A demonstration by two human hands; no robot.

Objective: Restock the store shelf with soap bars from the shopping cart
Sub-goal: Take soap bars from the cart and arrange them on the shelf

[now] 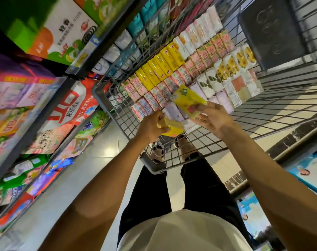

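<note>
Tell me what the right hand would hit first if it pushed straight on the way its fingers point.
Probably the pale lilac soap boxes in the cart, just beyond the right hand and the yellow soap box it holds. Depth is unclear, so it might pass above them.

Bare forearms (92, 187), white tee (181, 230), black trousers (148, 192).

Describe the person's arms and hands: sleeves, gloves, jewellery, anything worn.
Both arms are bare all the way into the frame, with no sleeves in sight. The left hand and right hand wear no gloves, and no watch, bracelet or ring shows on either wrist or on the fingers that can be seen. Lower down, a pale top and dark trousers are visible.
</note>
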